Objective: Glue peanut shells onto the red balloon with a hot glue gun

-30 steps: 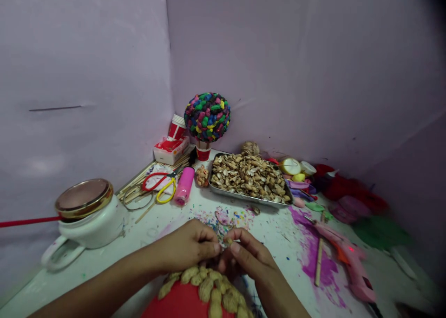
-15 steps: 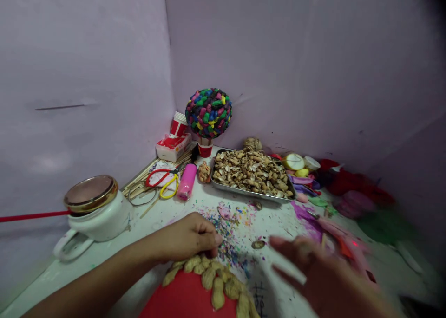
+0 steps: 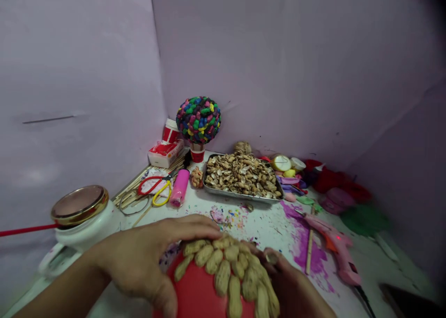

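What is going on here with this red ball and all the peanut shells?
A person is handling a red ball whose top is covered with peanut shells. The left hand grips its upper left side; the right hand sits at its right side, partly hidden, so its grip is unclear. Further back on the paint-stained table are a metal tray of loose shells and a pink glue gun.

The ball (image 3: 195, 291) is red, its shells (image 3: 223, 276) tan. A second ball (image 3: 198, 119) is mottled green, blue, pink and yellow. The white worktop (image 3: 268, 227) bears a purple stain (image 3: 296, 234).
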{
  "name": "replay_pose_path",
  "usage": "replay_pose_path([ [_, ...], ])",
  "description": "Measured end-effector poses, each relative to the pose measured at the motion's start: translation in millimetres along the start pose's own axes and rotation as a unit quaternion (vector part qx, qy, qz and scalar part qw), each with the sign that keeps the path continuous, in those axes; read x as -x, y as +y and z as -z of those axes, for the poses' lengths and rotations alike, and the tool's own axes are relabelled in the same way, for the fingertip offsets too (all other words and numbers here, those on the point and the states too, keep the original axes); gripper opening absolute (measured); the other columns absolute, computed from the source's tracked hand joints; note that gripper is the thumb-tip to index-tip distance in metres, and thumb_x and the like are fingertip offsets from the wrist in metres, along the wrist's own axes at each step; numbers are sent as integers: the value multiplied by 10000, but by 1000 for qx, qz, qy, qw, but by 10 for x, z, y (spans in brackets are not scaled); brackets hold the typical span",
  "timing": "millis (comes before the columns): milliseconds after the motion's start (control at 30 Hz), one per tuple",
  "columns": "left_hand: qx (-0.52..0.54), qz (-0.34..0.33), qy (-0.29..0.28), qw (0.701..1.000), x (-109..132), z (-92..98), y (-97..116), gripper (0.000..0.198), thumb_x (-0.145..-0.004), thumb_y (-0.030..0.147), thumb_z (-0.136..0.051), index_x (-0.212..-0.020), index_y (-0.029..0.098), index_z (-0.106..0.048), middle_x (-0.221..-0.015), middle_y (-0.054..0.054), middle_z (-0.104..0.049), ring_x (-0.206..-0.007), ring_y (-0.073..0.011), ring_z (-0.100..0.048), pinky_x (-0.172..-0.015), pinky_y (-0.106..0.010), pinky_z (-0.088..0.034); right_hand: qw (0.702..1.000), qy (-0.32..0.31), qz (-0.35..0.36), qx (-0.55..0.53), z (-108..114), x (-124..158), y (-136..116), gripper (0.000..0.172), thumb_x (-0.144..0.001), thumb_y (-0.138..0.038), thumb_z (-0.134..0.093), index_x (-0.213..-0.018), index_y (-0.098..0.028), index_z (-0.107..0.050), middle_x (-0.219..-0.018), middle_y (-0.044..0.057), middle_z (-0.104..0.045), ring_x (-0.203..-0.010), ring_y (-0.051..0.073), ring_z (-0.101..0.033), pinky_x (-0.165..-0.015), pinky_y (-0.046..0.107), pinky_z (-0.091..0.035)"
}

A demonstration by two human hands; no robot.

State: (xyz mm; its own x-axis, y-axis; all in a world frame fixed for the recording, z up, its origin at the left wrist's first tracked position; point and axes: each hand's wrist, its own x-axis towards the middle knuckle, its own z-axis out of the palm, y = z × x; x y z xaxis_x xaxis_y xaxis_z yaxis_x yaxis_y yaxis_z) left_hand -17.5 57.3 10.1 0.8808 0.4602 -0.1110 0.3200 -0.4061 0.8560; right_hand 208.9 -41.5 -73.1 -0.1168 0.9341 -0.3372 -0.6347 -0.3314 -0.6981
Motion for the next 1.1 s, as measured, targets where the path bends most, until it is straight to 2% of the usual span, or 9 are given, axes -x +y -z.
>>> replay_pose_path([
  [200,-24,-19,38,999,-29,32,-98,666,-657,493,-673,-1262,324,-450,-1373,-29,-411,-1257,-285,-335,-1042,-417,-233,990,81,115,19,-142,-177,-36,153,-754,-406,-581,-744,-254,-563,-1095,16,-646,-1028,244,-574,-856,389,-430],
  [300,-39,-23,29,999,-44,16,-93,677,-664,457,-683,-1276,321,-429,-1386,-28,-392,-1266,-270,-322,-1045,-399,-235,938,153,244,192,-145,-84,-88,115,-771,-373,-566,-772,-258,-574,-1098,31,-628,-1054,252,-540,-846,379,-413],
  [367,-49,-28,23,998,-43,-6,-82,695,-663,416,-699,-1288,325,-409,-1397,-24,-373,-1269,-263,-318,-1047,-392,-232,845,129,373,360,-144,54,-198,74,-758,-298,-582,-827,-280,-599,-1009,17,-654,-1014,232,-559,-890,376,-381],
  [467,-56,-22,32,998,-41,-32,-69,722,-658,382,-713,-1300,337,-387,-1400,-18,-368,-1269,-261,-320,-1049,-392,-230,645,40,512,566,-155,260,-408,193,-712,-190,-618,-872,-297,-614,-797,-32,-705,-824,188,-631,-1001,406,-274],
  [567,-53,-11,43,998,-37,-44,-67,737,-646,386,-721,-1301,345,-384,-1397,-14,-374,-1272,-274,-312,-1051,-407,-228,460,-3,562,687,-164,356,-563,215,-694,-209,-660,-899,-266,-627,-743,-38,-733,-735,179,-655,-1058,384,-200],
  [633,-53,-2,44,998,-26,-50,-71,745,-644,398,-720,-1304,347,-379,-1402,-16,-370,-1277,-285,-304,-1052,-421,-225,388,-33,560,731,-161,358,-605,241,-681,-244,-682,-915,-251,-624,-741,-28,-739,-702,190,-664,-1082,391,-154],
  [833,-79,-3,42,996,15,-86,-92,744,-664,409,-699,-1319,363,-350,-1420,-13,-343,-1287,-284,-288,-1058,-431,-212,329,-45,554,764,-156,304,-541,169,-762,-200,-575,-928,-210,-606,-723,-3,-733,-643,192,-664,-1094,472,45],
  [1000,-87,-16,47,995,18,-99,-79,742,-666,405,-699,-1321,357,-352,-1413,-18,-353,-1279,-285,-305,-1052,-415,-233,345,-26,526,777,-159,301,-500,189,-810,-187,-525,-982,-223,-592,-765,-4,-736,-674,186,-661,-1080,495,56],
  [1100,-83,-17,44,995,12,-91,-71,735,-667,413,-696,-1317,357,-359,-1410,-17,-360,-1279,-281,-306,-1053,-408,-233,332,-44,532,777,-159,301,-513,211,-768,-241,-599,-978,-229,-615,-761,-32,-733,-645,164,-662,-1090,454,59],
])
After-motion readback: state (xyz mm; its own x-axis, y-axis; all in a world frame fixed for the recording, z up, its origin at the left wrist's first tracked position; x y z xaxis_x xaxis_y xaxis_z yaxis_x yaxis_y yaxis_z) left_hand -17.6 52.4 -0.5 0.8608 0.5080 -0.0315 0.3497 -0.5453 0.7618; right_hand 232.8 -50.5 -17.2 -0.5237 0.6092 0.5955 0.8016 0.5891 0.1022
